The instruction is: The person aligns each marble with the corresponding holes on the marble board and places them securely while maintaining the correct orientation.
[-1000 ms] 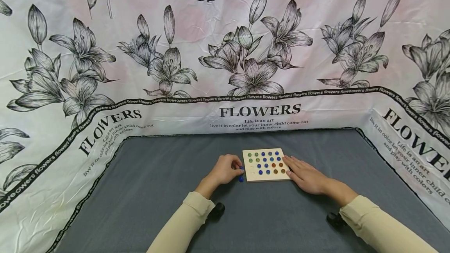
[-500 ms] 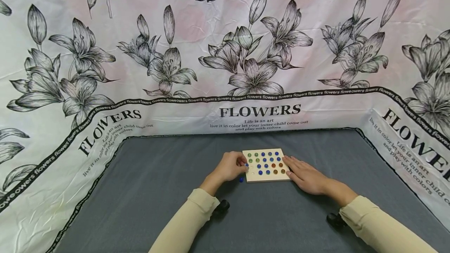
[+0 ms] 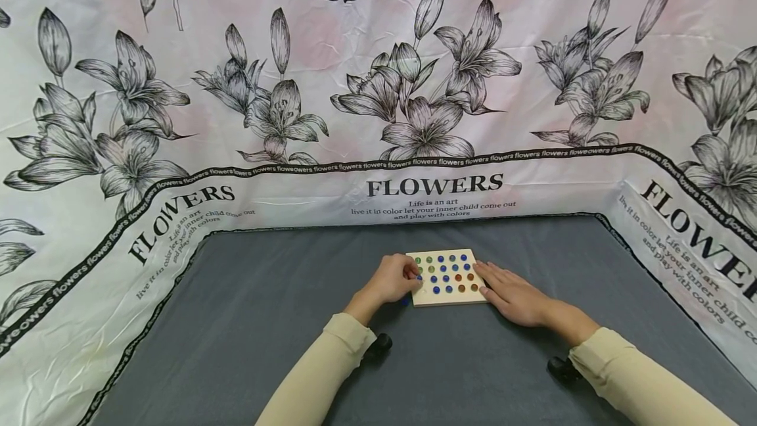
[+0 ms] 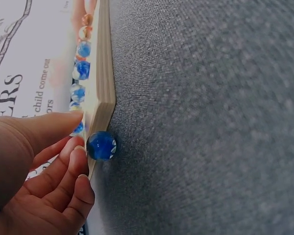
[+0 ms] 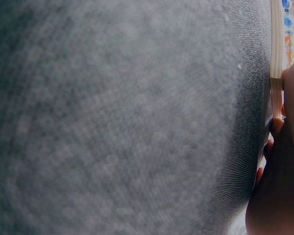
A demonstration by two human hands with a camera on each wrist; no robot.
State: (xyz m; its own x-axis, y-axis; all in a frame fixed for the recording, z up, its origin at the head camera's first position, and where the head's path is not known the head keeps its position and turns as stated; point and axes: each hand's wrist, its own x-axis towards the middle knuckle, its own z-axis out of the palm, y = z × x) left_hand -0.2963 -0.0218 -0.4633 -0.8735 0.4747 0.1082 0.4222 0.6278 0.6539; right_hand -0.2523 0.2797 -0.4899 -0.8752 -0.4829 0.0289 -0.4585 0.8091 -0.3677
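Note:
A pale wooden board [image 3: 455, 302] lies on the grey cloth, with rows of green, blue and orange-brown glass marbles in its hollows. My left hand [image 3: 388, 279] is over its left edge, pinching a blue marble [image 3: 420, 279] between thumb and fingers near the left end of the third row. That marble [image 4: 78, 128] is mostly hidden by the thumb in the left wrist view. A second blue marble [image 4: 102, 145] lies on the cloth beside the board, just below the left hand. My right hand [image 3: 519, 294] rests with straight fingers against the board's right edge.
Grey cloth [image 3: 284, 294] covers the table around the board. Behind it and at both sides hangs a white curtain [image 3: 307, 196] printed with flowers. Black wrist devices sit under the left cuff [image 3: 381, 345] and the right cuff [image 3: 562, 369].
My left hand has moved right, carrying the blue marble from beside the board to over its left edge. The other blue marble stays on the cloth. The right hand keeps its place on the board.

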